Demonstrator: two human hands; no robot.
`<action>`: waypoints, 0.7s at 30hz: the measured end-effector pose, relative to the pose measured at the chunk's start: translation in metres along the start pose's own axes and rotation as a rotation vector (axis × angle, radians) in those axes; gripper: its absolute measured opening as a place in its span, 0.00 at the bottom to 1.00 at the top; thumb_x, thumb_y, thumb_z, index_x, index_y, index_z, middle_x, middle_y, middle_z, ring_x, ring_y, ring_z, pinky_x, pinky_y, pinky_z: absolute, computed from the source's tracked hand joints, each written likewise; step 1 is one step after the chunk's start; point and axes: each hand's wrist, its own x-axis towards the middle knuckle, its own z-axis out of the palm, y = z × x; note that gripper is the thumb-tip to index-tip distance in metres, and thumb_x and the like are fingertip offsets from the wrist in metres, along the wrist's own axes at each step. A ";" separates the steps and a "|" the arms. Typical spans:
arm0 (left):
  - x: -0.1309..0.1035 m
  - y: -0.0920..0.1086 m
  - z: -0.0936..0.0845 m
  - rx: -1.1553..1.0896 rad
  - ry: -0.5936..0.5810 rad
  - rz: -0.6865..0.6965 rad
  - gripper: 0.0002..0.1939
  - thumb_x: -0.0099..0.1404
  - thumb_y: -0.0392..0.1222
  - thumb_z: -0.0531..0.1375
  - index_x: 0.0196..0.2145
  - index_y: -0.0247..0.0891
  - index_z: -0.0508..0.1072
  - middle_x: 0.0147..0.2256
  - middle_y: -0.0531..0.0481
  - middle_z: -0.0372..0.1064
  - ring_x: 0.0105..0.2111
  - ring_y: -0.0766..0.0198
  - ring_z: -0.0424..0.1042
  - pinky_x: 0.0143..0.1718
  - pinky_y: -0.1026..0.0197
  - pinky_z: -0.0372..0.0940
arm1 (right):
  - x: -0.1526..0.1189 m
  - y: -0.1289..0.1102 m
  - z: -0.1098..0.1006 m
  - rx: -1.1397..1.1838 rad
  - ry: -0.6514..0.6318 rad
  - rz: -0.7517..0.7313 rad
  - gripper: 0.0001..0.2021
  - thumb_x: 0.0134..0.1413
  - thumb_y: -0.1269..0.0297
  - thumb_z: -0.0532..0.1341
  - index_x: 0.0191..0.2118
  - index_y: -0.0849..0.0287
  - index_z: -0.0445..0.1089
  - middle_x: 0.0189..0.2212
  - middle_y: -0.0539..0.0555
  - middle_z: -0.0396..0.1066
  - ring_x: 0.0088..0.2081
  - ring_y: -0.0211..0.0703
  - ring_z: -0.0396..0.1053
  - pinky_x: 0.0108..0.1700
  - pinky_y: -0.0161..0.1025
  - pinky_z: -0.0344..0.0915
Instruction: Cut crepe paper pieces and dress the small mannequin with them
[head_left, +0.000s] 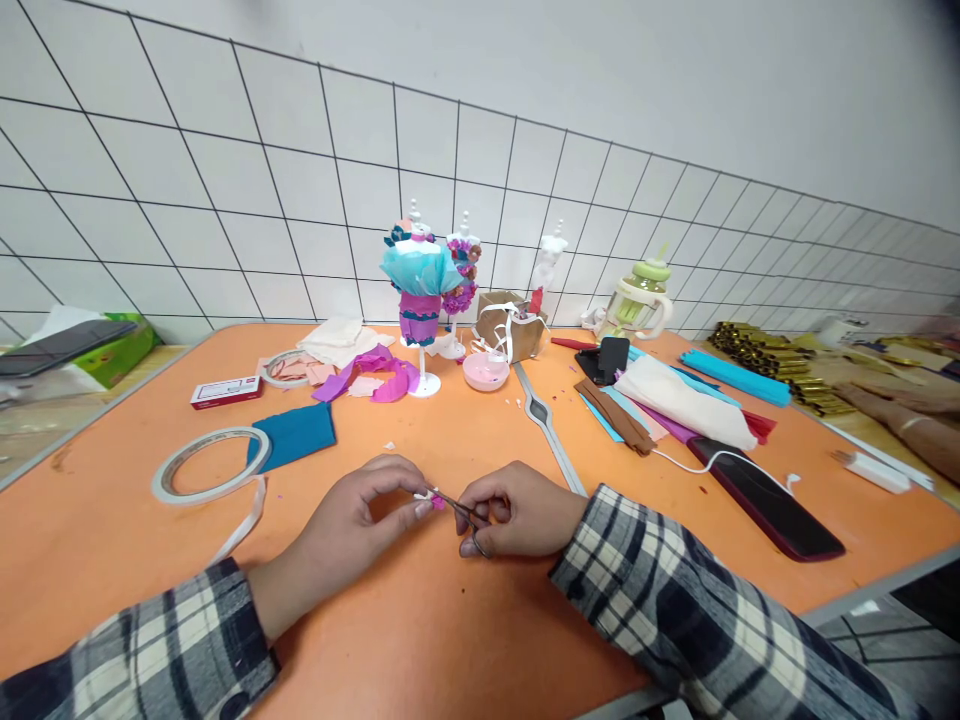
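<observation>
Between the thumb and fingers of my left hand (367,515) is pinched a tiny magenta and white paper piece (437,501). My right hand (514,510) is closed round the handles of small scissors (459,507), whose blades reach left to the paper piece. Whether the blades are parted cannot be made out. Left of my hands lie a roll of white tape (169,488) with a loose strip and a folded teal paper (304,437). Straight ahead stands a miniature dress form (420,310) wearing turquoise and purple crepe paper.
Behind are two more dress forms (551,262), a pink bowl (486,373), a cardboard box (499,322) and a green-lidded bottle (637,300). Magenta paper (390,375) and a red-white box (225,392) lie left. A phone (772,500) lies right; another person's hand (870,400) rests beyond.
</observation>
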 end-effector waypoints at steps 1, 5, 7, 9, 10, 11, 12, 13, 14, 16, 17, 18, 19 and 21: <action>0.000 0.000 0.000 0.002 0.002 -0.002 0.07 0.62 0.43 0.60 0.31 0.40 0.76 0.33 0.48 0.74 0.35 0.60 0.72 0.40 0.59 0.65 | 0.000 0.001 0.000 -0.003 0.003 0.001 0.13 0.47 0.55 0.67 0.35 0.59 0.73 0.21 0.44 0.63 0.22 0.30 0.54 0.24 0.30 0.50; 0.000 0.001 0.000 0.009 -0.004 -0.010 0.07 0.63 0.43 0.60 0.31 0.40 0.76 0.33 0.48 0.74 0.36 0.60 0.72 0.40 0.58 0.65 | 0.000 0.001 0.000 -0.017 0.026 -0.015 0.12 0.48 0.56 0.67 0.35 0.59 0.74 0.21 0.44 0.62 0.22 0.30 0.54 0.25 0.29 0.50; 0.000 0.001 0.000 0.007 -0.012 -0.011 0.07 0.63 0.43 0.60 0.32 0.40 0.76 0.33 0.49 0.74 0.36 0.59 0.72 0.41 0.58 0.65 | 0.000 0.000 0.000 -0.026 0.023 -0.017 0.12 0.47 0.57 0.67 0.36 0.59 0.73 0.22 0.44 0.63 0.22 0.30 0.54 0.25 0.29 0.51; 0.000 0.002 0.000 0.006 -0.013 -0.009 0.07 0.63 0.44 0.60 0.32 0.40 0.77 0.33 0.49 0.75 0.36 0.60 0.73 0.40 0.58 0.66 | -0.001 -0.003 -0.001 -0.038 0.015 -0.008 0.13 0.46 0.57 0.67 0.37 0.59 0.73 0.23 0.44 0.64 0.23 0.30 0.55 0.25 0.29 0.51; 0.000 0.002 0.000 0.007 -0.011 -0.008 0.07 0.62 0.44 0.60 0.32 0.40 0.77 0.33 0.49 0.75 0.36 0.60 0.73 0.40 0.58 0.66 | -0.001 -0.003 -0.001 -0.042 0.011 -0.001 0.14 0.46 0.56 0.67 0.37 0.59 0.72 0.23 0.44 0.65 0.23 0.30 0.55 0.25 0.29 0.51; 0.000 0.003 0.000 0.008 -0.006 -0.007 0.07 0.62 0.44 0.60 0.32 0.40 0.77 0.33 0.48 0.75 0.35 0.60 0.73 0.40 0.58 0.66 | -0.001 -0.004 -0.001 -0.045 0.011 0.005 0.14 0.45 0.56 0.68 0.36 0.59 0.72 0.23 0.44 0.65 0.23 0.30 0.55 0.25 0.29 0.51; 0.000 0.004 0.001 0.011 -0.003 -0.007 0.07 0.62 0.44 0.61 0.32 0.40 0.77 0.33 0.48 0.75 0.35 0.60 0.73 0.40 0.58 0.66 | -0.002 -0.004 -0.001 -0.045 0.013 0.009 0.14 0.45 0.56 0.68 0.36 0.59 0.72 0.23 0.44 0.65 0.23 0.30 0.55 0.25 0.29 0.51; 0.001 0.004 0.001 0.013 -0.002 -0.007 0.07 0.62 0.44 0.61 0.31 0.40 0.77 0.33 0.48 0.75 0.35 0.60 0.73 0.40 0.58 0.66 | -0.002 -0.004 -0.001 -0.041 0.014 0.011 0.14 0.46 0.56 0.68 0.36 0.59 0.72 0.23 0.44 0.65 0.23 0.30 0.55 0.25 0.29 0.51; 0.001 0.004 0.001 0.015 -0.001 -0.008 0.07 0.62 0.44 0.61 0.31 0.40 0.77 0.33 0.48 0.75 0.35 0.60 0.73 0.40 0.58 0.66 | -0.002 -0.004 -0.001 -0.035 0.014 0.012 0.14 0.46 0.56 0.67 0.36 0.59 0.72 0.23 0.44 0.65 0.22 0.30 0.55 0.24 0.29 0.51; 0.001 0.004 0.001 0.020 -0.005 -0.015 0.08 0.62 0.45 0.61 0.31 0.40 0.77 0.32 0.48 0.75 0.35 0.59 0.73 0.40 0.58 0.66 | -0.001 -0.003 -0.001 -0.024 0.010 0.006 0.13 0.46 0.55 0.67 0.35 0.59 0.72 0.22 0.44 0.65 0.22 0.30 0.55 0.24 0.29 0.51; 0.001 0.004 0.001 0.022 -0.007 -0.017 0.08 0.62 0.45 0.61 0.31 0.40 0.77 0.33 0.48 0.75 0.35 0.59 0.72 0.40 0.58 0.66 | -0.001 -0.002 -0.001 -0.019 0.010 0.002 0.13 0.46 0.55 0.67 0.34 0.59 0.72 0.22 0.44 0.65 0.22 0.30 0.55 0.24 0.29 0.51; 0.001 0.004 0.001 0.023 -0.010 -0.018 0.08 0.62 0.46 0.61 0.31 0.40 0.77 0.33 0.48 0.75 0.35 0.59 0.72 0.40 0.58 0.66 | -0.001 -0.002 0.000 -0.014 0.008 -0.001 0.13 0.46 0.55 0.67 0.34 0.59 0.73 0.21 0.44 0.65 0.22 0.30 0.55 0.25 0.29 0.51; 0.001 0.003 0.001 0.024 -0.011 -0.018 0.08 0.62 0.46 0.61 0.31 0.40 0.77 0.33 0.49 0.75 0.35 0.60 0.72 0.40 0.58 0.66 | -0.001 -0.001 0.000 -0.010 0.006 -0.001 0.13 0.46 0.55 0.67 0.33 0.59 0.73 0.21 0.43 0.64 0.21 0.29 0.54 0.25 0.29 0.51; 0.000 0.002 0.001 0.022 -0.014 -0.016 0.08 0.62 0.46 0.61 0.31 0.40 0.76 0.33 0.49 0.75 0.35 0.60 0.72 0.41 0.58 0.66 | -0.001 -0.001 0.000 -0.004 0.004 0.006 0.12 0.47 0.56 0.67 0.33 0.59 0.73 0.21 0.43 0.65 0.21 0.29 0.54 0.25 0.29 0.52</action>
